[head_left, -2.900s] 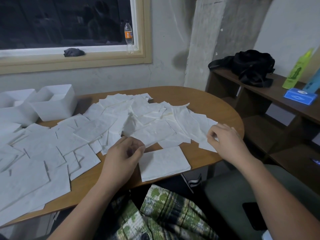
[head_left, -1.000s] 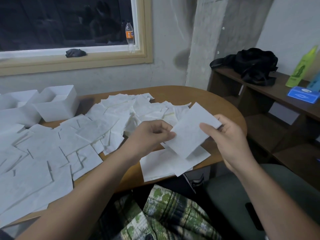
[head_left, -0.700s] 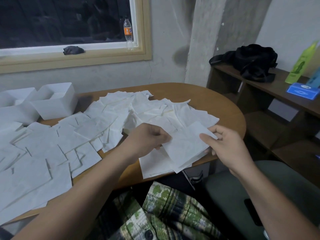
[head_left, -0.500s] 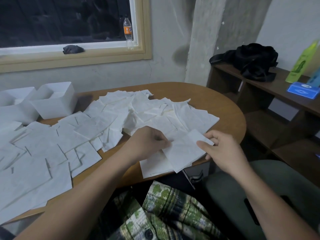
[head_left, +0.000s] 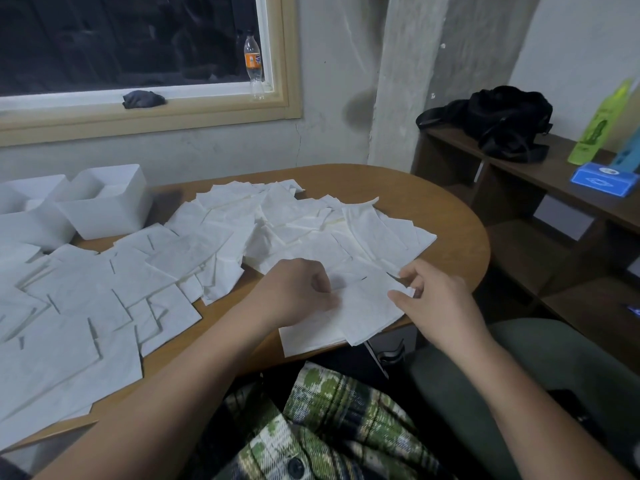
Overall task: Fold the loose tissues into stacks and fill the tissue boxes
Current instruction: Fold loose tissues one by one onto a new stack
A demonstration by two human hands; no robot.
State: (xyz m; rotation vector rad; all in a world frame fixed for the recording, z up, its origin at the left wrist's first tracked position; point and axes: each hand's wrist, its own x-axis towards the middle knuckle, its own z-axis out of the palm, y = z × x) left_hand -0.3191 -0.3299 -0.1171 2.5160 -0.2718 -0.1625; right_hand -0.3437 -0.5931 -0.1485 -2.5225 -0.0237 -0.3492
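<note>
wooden table (head_left: 433, 209) bears tissue (head_left: 367, 306) pinched between both hands (head_left: 294, 292) (head_left: 434, 299).

It looked like a plain room in a modest home or back room, pressed into use for handwork. The walls (head_left: 332, 64) were bare, patchy plaster, with a raw concrete pillar (head_left: 433, 64) in the corner. A wood-framed window (head_left: 287, 64) showed darkness outside; a soft-drink bottle (head_left: 253, 64) and a dark cloth (head_left: 143, 99) sat on its sill. An oval wooden worktop (head_left: 443, 216) carried loose tissues (head_left: 104, 289) and white boxes (head_left: 107, 202). A low brown shelf unit (head_left: 561, 157) beside it held a black bag (head_left: 502, 119), a green bottle (head_left: 599, 126) and a blue box (head_left: 604, 178).
</note>
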